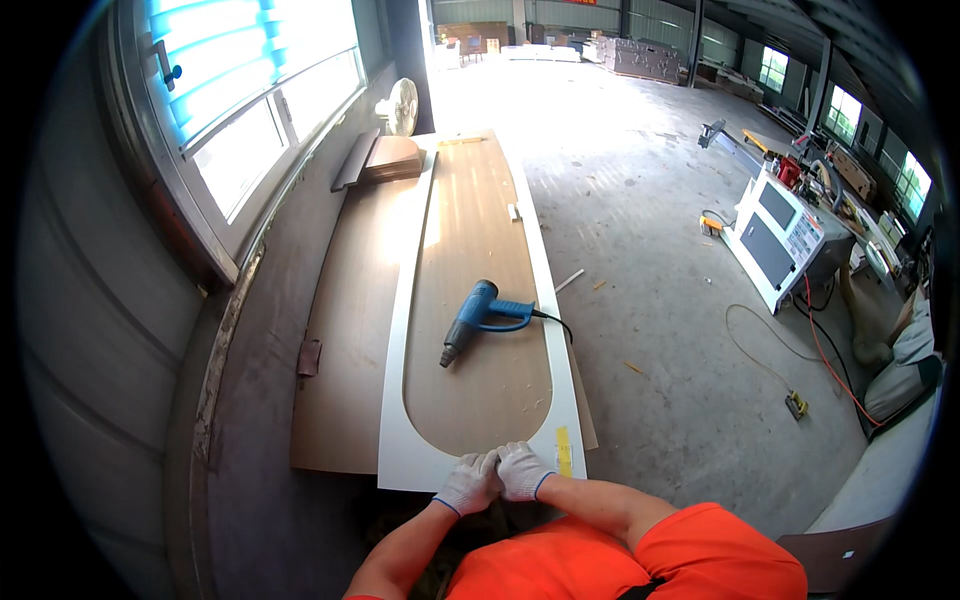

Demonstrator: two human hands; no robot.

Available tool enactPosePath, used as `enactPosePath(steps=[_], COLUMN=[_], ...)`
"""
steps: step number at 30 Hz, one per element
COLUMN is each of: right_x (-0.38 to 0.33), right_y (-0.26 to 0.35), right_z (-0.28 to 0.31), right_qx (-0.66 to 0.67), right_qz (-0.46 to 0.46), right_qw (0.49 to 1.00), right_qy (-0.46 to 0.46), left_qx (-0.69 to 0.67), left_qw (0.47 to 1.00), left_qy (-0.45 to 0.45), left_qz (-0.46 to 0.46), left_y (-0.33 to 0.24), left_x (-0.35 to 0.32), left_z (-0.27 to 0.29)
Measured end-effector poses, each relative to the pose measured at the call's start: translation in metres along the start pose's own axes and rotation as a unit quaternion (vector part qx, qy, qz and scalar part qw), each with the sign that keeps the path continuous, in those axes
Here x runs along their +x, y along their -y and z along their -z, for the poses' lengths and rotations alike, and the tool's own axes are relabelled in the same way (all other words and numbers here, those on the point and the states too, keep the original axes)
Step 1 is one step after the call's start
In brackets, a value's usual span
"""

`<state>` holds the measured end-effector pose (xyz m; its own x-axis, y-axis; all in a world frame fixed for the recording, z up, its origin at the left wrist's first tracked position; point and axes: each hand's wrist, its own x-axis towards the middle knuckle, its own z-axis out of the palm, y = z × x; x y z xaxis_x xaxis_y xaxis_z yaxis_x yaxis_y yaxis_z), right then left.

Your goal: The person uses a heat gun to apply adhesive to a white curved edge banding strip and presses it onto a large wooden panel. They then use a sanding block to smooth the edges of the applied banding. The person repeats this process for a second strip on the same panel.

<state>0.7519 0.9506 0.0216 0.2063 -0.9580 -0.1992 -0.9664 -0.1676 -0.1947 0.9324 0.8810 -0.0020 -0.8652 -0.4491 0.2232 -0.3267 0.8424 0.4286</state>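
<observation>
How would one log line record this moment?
Left hand: at edge of white frame | right hand: beside left | heat gun: lying on brown panel

The left hand (pixel 468 484) and the right hand (pixel 520 472) wear white knitted work gloves (pixel 526 484), each edged with a thin blue band (pixel 446 506) at the wrist. The forearms (pixel 612 508) are bare below a bright orange short-sleeved shirt (pixel 560 562) (a small black piece (pixel 640 591), too cropped to identify, shows against it).

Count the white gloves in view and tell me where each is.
2: one on the left hand, one on the right hand, side by side at the near edge of the white frame.
</observation>
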Motion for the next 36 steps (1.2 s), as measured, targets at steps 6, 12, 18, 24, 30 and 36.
enactPosePath(steps=[6, 12, 18, 24, 30, 36], right_x=[-0.0014, -0.0008, -0.0002, 0.0000, -0.0005, 0.0002], right_y=[-0.0002, 0.0026, 0.0020, 0.0002, 0.0015, -0.0002], right_z=[0.0028, 0.0068, 0.0042, 0.0027, 0.0042, -0.0005], right_qx=[0.013, 0.005, 0.008, 0.012, 0.010, 0.004], right_qz=[0.006, 0.007, -0.003, -0.003, -0.005, 0.005], right_qw=[1.000, 1.000, 1.000, 1.000, 1.000, 1.000], right_qy=[-0.006, 0.006, 0.009, 0.008, 0.008, -0.007], left_qx=[-0.004, -0.001, 0.001, 0.004, 0.008, 0.004], left_qw=[1.000, 1.000, 1.000, 1.000, 1.000, 1.000], left_qy=[0.005, 0.001, -0.012, -0.014, -0.009, -0.022], left_qz=[0.011, 0.011, 0.007, 0.004, 0.002, -0.006], left_y=[-0.0019, 0.0006, -0.0032, -0.0035, -0.0029, -0.0022], left_x=[0.0000, -0.0029, -0.0012, 0.0003, 0.0003, -0.0003], left_z=[0.0029, 0.0004, 0.0035, 0.0037, 0.0037, 0.0041])
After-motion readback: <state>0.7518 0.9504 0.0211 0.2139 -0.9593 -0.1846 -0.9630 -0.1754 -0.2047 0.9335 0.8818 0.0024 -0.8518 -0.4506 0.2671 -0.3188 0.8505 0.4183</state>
